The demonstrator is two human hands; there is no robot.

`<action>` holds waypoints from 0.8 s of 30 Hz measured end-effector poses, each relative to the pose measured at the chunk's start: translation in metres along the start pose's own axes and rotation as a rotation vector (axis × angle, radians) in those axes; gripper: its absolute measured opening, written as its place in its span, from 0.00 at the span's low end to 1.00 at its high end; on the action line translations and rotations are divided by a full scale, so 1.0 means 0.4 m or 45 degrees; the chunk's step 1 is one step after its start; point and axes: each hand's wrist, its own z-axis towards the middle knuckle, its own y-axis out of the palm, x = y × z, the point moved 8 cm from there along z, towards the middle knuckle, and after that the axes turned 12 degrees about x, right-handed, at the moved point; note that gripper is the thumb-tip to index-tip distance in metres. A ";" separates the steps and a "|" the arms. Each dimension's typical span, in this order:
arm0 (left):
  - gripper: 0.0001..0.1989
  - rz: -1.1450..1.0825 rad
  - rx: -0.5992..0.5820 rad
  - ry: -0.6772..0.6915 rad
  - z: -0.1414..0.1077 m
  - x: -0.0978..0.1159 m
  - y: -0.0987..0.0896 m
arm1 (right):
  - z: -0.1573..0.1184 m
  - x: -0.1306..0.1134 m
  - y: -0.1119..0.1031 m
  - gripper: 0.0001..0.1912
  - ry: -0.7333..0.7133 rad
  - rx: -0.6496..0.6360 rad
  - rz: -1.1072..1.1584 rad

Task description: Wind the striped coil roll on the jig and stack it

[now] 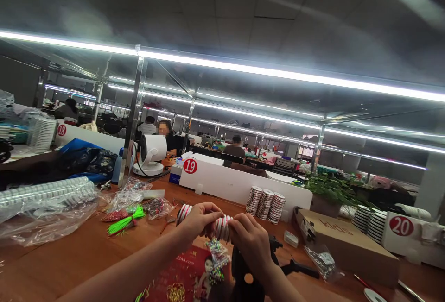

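Note:
My left hand (200, 221) and my right hand (250, 242) grip a row of red-and-white striped ribbon rolls (222, 228) over the wooden table (69, 269). One end of the row shows past my left hand, and my fingers hide its middle. Behind my hands stand several similar stacked rolls (265, 204). A red printed flyer (184, 269) lies below my left wrist, with a small plastic bag of beads (217, 258) on it.
A neon-green tassel bundle (125, 222) and small plastic bags lie to the left. A black tripod (274, 265) and a cardboard box (347, 242) stand to the right. A white board numbered 19 (239, 186) stands beyond the rolls. A co-worker (235, 148) sits farther back.

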 end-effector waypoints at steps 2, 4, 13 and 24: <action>0.16 -0.005 -0.003 0.003 0.000 -0.002 -0.001 | 0.006 0.005 0.004 0.12 0.018 -0.003 0.007; 0.16 -0.008 -0.007 0.003 0.001 -0.005 0.000 | 0.010 0.010 0.006 0.13 0.048 0.005 0.016; 0.14 -0.010 -0.017 -0.006 0.000 -0.003 0.002 | 0.010 0.031 0.007 0.15 0.198 0.016 0.083; 0.14 -0.013 -0.019 -0.001 0.007 -0.011 0.000 | 0.014 0.043 0.024 0.11 0.240 -0.100 0.063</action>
